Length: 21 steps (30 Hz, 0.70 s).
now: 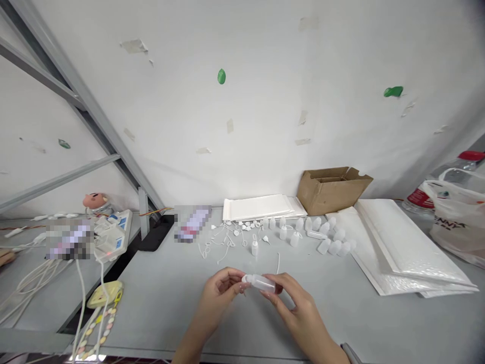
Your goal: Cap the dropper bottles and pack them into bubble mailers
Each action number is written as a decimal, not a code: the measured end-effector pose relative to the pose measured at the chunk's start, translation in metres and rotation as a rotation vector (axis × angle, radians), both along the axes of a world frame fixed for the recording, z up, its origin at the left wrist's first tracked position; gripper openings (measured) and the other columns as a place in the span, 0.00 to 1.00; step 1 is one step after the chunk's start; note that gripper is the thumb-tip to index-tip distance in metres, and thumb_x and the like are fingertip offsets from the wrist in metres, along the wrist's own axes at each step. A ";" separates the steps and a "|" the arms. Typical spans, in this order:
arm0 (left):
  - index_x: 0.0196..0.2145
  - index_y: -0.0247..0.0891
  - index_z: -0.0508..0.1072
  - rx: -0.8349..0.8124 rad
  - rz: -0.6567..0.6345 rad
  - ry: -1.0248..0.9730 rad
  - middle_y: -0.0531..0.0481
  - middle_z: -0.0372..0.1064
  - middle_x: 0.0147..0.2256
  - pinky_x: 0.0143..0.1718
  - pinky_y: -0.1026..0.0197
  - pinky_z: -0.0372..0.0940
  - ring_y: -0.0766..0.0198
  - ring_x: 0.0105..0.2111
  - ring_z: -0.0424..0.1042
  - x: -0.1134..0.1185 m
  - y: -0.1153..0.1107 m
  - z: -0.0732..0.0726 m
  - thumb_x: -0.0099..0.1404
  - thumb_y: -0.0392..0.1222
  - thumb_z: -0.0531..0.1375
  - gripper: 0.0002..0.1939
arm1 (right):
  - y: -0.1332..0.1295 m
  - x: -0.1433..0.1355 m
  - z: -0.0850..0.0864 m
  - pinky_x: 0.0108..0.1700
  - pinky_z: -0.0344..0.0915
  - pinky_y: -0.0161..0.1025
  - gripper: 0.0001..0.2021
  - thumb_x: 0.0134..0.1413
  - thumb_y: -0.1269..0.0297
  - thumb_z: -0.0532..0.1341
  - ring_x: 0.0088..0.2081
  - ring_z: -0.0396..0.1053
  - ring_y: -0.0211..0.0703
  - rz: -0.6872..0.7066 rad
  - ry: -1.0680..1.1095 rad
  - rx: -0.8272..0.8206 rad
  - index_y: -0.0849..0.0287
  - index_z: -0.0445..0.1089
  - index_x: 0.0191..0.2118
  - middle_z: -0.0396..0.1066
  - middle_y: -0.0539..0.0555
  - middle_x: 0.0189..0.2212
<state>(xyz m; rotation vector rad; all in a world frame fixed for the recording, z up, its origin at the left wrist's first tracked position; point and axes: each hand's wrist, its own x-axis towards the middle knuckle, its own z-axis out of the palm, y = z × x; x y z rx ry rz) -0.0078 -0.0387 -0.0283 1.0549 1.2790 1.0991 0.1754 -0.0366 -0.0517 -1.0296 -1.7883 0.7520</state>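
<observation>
Above the grey table, my right hand grips the body of a small translucent plastic bottle, which lies nearly sideways. My left hand pinches the white cap at the bottle's neck; how far it is seated cannot be made out. Beyond my hands a capped small bottle stands upright with a loop on top. Loose white caps with thin straps are scattered to its left. Several more translucent bottles are grouped to the right, some lying down.
White padded envelopes are stacked at the right, beside a plastic bag. An open cardboard box and flat white packets stand against the wall. Cables, a power strip and a yellow case occupy the left.
</observation>
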 end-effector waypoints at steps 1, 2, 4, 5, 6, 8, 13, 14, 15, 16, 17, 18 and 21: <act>0.27 0.39 0.76 -0.005 0.007 -0.004 0.52 0.71 0.24 0.32 0.62 0.62 0.64 0.27 0.68 0.000 -0.001 0.001 0.50 0.42 0.65 0.06 | -0.001 0.000 0.001 0.34 0.68 0.37 0.08 0.56 0.65 0.58 0.30 0.69 0.42 0.016 -0.010 0.010 0.56 0.70 0.42 0.71 0.54 0.29; 0.27 0.39 0.76 -0.011 0.017 -0.005 0.52 0.70 0.23 0.32 0.62 0.62 0.64 0.26 0.67 0.000 -0.001 0.001 0.49 0.42 0.66 0.06 | -0.001 -0.001 0.001 0.33 0.68 0.38 0.08 0.56 0.65 0.58 0.30 0.69 0.43 0.028 -0.020 0.019 0.56 0.69 0.42 0.72 0.54 0.29; 0.26 0.39 0.76 -0.023 0.036 -0.012 0.53 0.69 0.22 0.31 0.62 0.62 0.65 0.25 0.66 0.000 -0.001 0.000 0.48 0.43 0.66 0.07 | -0.002 -0.001 0.001 0.33 0.68 0.38 0.08 0.56 0.65 0.57 0.30 0.69 0.43 0.037 -0.037 0.043 0.55 0.69 0.43 0.72 0.54 0.30; 0.25 0.39 0.77 -0.026 0.045 -0.020 0.53 0.69 0.21 0.31 0.62 0.62 0.65 0.25 0.65 0.000 -0.001 0.000 0.47 0.44 0.66 0.07 | -0.003 -0.001 0.001 0.33 0.68 0.39 0.09 0.56 0.65 0.57 0.30 0.69 0.43 0.036 -0.045 0.056 0.55 0.69 0.43 0.72 0.54 0.30; 0.25 0.39 0.77 -0.027 0.057 -0.030 0.53 0.69 0.21 0.31 0.62 0.62 0.64 0.25 0.65 0.001 -0.001 -0.001 0.47 0.44 0.66 0.08 | -0.003 -0.001 0.002 0.33 0.68 0.39 0.09 0.56 0.65 0.57 0.30 0.69 0.43 0.033 -0.051 0.071 0.55 0.69 0.43 0.72 0.54 0.30; 0.24 0.39 0.77 -0.028 0.082 -0.054 0.52 0.70 0.23 0.32 0.62 0.62 0.63 0.27 0.66 0.003 -0.001 -0.002 0.46 0.46 0.66 0.09 | -0.004 -0.001 0.002 0.33 0.69 0.39 0.09 0.56 0.66 0.58 0.30 0.69 0.43 0.027 -0.060 0.106 0.55 0.68 0.43 0.72 0.54 0.29; 0.27 0.39 0.77 -0.022 0.129 -0.138 0.50 0.75 0.29 0.38 0.61 0.62 0.61 0.33 0.69 0.009 -0.001 -0.006 0.49 0.47 0.65 0.09 | -0.002 -0.001 0.005 0.32 0.68 0.38 0.11 0.56 0.69 0.58 0.30 0.69 0.43 0.025 -0.086 0.203 0.56 0.67 0.45 0.71 0.54 0.29; 0.28 0.38 0.77 -0.021 0.136 -0.156 0.48 0.76 0.30 0.39 0.60 0.62 0.60 0.34 0.70 0.010 -0.001 -0.007 0.50 0.47 0.65 0.10 | -0.001 -0.002 0.006 0.32 0.68 0.38 0.11 0.56 0.70 0.58 0.31 0.69 0.43 0.026 -0.093 0.218 0.57 0.67 0.46 0.71 0.55 0.30; 0.28 0.38 0.77 -0.021 0.142 -0.173 0.47 0.77 0.31 0.40 0.60 0.62 0.59 0.35 0.70 0.010 -0.001 -0.007 0.51 0.47 0.65 0.10 | -0.001 -0.002 0.006 0.33 0.68 0.39 0.11 0.56 0.71 0.57 0.31 0.68 0.43 0.029 -0.101 0.231 0.57 0.66 0.46 0.70 0.55 0.31; 0.29 0.37 0.77 -0.021 0.149 -0.192 0.45 0.77 0.32 0.41 0.59 0.62 0.58 0.37 0.71 0.010 -0.001 -0.007 0.51 0.47 0.64 0.10 | -0.001 -0.002 0.005 0.33 0.68 0.39 0.11 0.56 0.72 0.57 0.32 0.68 0.44 0.033 -0.109 0.242 0.57 0.66 0.45 0.70 0.55 0.31; 0.29 0.37 0.77 -0.019 0.156 -0.213 0.44 0.77 0.33 0.41 0.58 0.62 0.57 0.37 0.72 0.010 -0.002 -0.007 0.52 0.46 0.65 0.10 | -0.001 -0.003 0.005 0.34 0.69 0.40 0.11 0.56 0.73 0.57 0.33 0.68 0.44 0.037 -0.116 0.253 0.57 0.66 0.45 0.70 0.56 0.32; 0.28 0.37 0.76 -0.019 0.160 -0.233 0.44 0.78 0.33 0.41 0.57 0.62 0.56 0.38 0.72 0.010 -0.002 -0.006 0.51 0.46 0.65 0.10 | -0.001 -0.003 0.005 0.34 0.69 0.40 0.12 0.56 0.73 0.56 0.34 0.68 0.45 0.042 -0.122 0.262 0.57 0.66 0.45 0.70 0.56 0.32; 0.28 0.37 0.76 -0.020 0.187 -0.284 0.44 0.78 0.32 0.43 0.56 0.62 0.55 0.40 0.73 0.010 -0.004 -0.003 0.50 0.44 0.66 0.08 | -0.003 -0.006 0.003 0.34 0.69 0.40 0.13 0.56 0.74 0.57 0.34 0.68 0.45 0.039 -0.114 0.300 0.57 0.65 0.46 0.70 0.56 0.33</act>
